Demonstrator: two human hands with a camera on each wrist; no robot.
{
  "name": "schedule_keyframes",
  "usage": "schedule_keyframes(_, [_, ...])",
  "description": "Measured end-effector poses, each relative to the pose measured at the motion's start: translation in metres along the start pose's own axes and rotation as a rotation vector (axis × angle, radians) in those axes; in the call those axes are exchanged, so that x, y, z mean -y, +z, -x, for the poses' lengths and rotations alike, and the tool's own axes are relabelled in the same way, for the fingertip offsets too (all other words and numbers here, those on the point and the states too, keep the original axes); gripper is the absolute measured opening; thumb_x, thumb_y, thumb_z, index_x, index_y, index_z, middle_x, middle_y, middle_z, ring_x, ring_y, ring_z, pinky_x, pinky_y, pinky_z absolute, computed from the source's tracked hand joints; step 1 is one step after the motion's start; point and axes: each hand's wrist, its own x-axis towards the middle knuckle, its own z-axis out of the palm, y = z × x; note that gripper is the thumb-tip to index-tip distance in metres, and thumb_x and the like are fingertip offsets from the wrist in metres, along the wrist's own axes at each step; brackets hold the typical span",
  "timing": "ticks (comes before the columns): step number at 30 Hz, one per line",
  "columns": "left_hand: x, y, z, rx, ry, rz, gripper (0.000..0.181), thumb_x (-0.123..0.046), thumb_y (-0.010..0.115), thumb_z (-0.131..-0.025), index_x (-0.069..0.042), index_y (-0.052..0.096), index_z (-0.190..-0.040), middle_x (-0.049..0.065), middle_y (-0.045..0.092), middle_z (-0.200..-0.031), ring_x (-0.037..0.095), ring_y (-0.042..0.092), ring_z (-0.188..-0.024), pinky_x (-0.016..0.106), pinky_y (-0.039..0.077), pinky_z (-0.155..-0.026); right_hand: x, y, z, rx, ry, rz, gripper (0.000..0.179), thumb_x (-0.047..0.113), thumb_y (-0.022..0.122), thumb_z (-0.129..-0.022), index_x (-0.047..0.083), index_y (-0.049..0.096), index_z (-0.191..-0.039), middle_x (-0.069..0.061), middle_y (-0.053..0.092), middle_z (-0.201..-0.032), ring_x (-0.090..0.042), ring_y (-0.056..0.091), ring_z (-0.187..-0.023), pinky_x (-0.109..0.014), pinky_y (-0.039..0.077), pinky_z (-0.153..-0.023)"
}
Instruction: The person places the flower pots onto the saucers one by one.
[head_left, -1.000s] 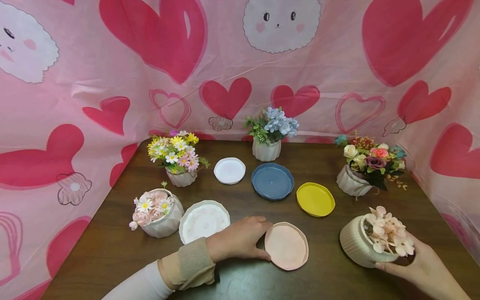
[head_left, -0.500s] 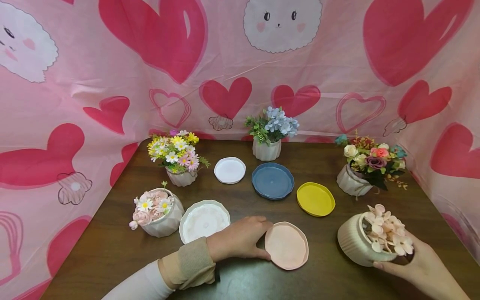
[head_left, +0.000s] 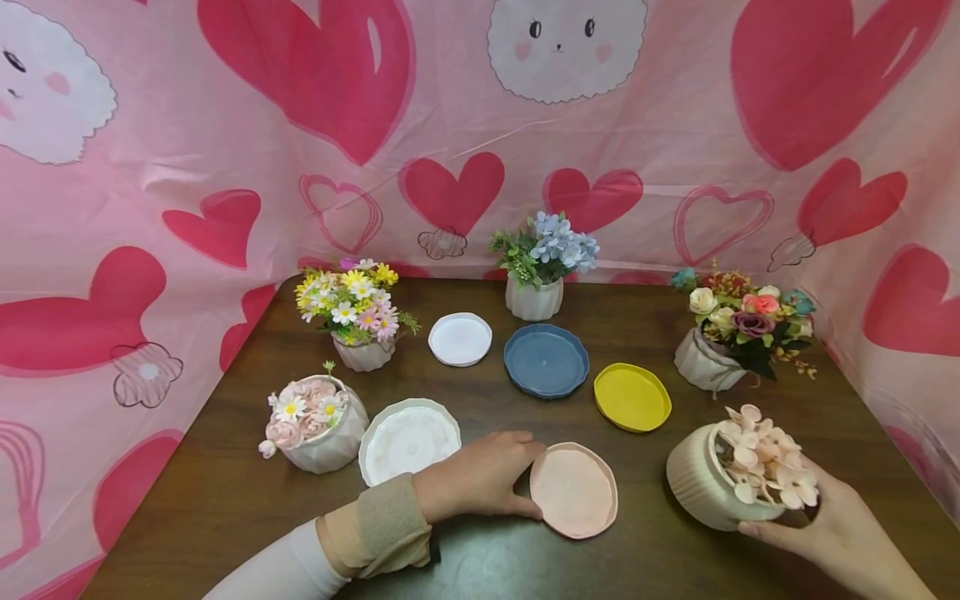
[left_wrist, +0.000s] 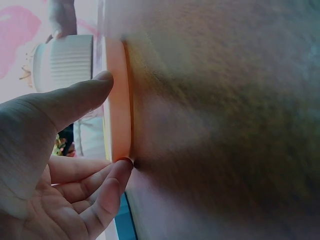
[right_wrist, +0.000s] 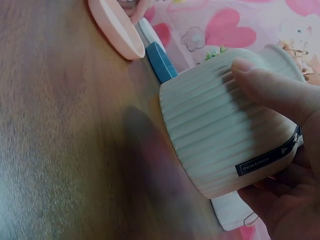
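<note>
In the head view, my left hand [head_left: 483, 477] holds the left edge of a pale pink saucer [head_left: 573, 490] on the table, thumb at the near side and fingers at the far side. The left wrist view shows the thumb [left_wrist: 103, 80] against the saucer's rim and a fingertip low at its edge. My right hand [head_left: 840, 517] grips a ribbed cream flowerpot [head_left: 701, 479], which leans toward that hand. Peach artificial flowers [head_left: 768, 458] fill its mouth. A dark label [right_wrist: 267, 157] marks the pot's side in the right wrist view, where a shadow lies on the table beside its base.
A yellow saucer [head_left: 632, 397], a blue saucer [head_left: 546, 361] and two white saucers lie around the middle of the dark wooden table [head_left: 487, 550]. Several potted flowers stand near its sides and back, including a rose pot [head_left: 705, 360]. A pink heart-print cloth [head_left: 465, 117] hangs behind.
My right hand has moved a little to the left and away from me with the cream flowerpot. The left hand and the pink saucer have stayed in place.
</note>
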Motion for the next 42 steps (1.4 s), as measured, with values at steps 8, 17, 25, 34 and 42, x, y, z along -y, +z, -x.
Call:
schedule_keyframes(8, [0.000,-0.001,0.000,0.006,0.001,-0.001,0.053,-0.052,0.082,-0.075,-0.018,0.064,-0.111,-0.007,0.062,-0.099,0.006,0.061,-0.092,0.022,0.051,-0.084,0.005,0.004,-0.001,-0.026,-0.028,-0.013,0.095,0.019,0.095,-0.060,-0.007,0.046,-0.138,-0.033,0.059,-0.125,0.035,0.026,-0.104,0.007,0.022,-0.079])
schedule_keyframes(17, [-0.001,-0.002,-0.001,0.015,0.001,-0.012,0.054,-0.052,0.082,-0.074,-0.016,0.064,-0.110,-0.006,0.061,-0.097,0.006,0.060,-0.090,0.023,0.050,-0.083,0.011,0.008,-0.002,-0.043,-0.040,-0.018,0.096,0.021,0.095,-0.059,-0.005,0.047,-0.138,-0.033,0.059,-0.126,0.035,0.025,-0.105,0.007,0.021,-0.080])
schedule_keyframes(25, [0.000,-0.001,-0.003,0.017,-0.001,-0.023,0.055,-0.052,0.083,-0.074,-0.016,0.064,-0.111,-0.006,0.061,-0.097,0.007,0.060,-0.091,0.022,0.050,-0.084,0.019,0.013,-0.005,-0.043,-0.074,-0.053,0.097,0.020,0.096,-0.057,0.000,0.049,-0.139,0.034,0.048,-0.125,0.032,0.033,-0.107,0.006,0.026,-0.082])
schedule_keyframes(34, [-0.001,0.000,-0.005,0.004,0.009,-0.022,0.052,-0.052,0.083,-0.073,-0.017,0.064,-0.107,-0.006,0.062,-0.098,0.007,0.061,-0.090,0.022,0.050,-0.083,0.027,0.013,-0.007,-0.039,-0.098,-0.070,0.097,0.020,0.097,-0.054,0.001,0.050,-0.137,0.045,0.040,-0.118,0.029,0.037,-0.107,0.006,0.030,-0.081])
schedule_keyframes(42, [-0.001,0.000,-0.005,0.008,0.010,-0.023,0.053,-0.052,0.083,-0.073,-0.017,0.064,-0.108,-0.006,0.062,-0.098,0.007,0.061,-0.090,0.022,0.050,-0.082,0.033,0.014,-0.008,-0.045,-0.128,-0.094,0.097,0.018,0.097,-0.053,0.000,0.051,-0.136,0.044,0.043,-0.119,0.028,0.039,-0.107,0.005,0.030,-0.083])
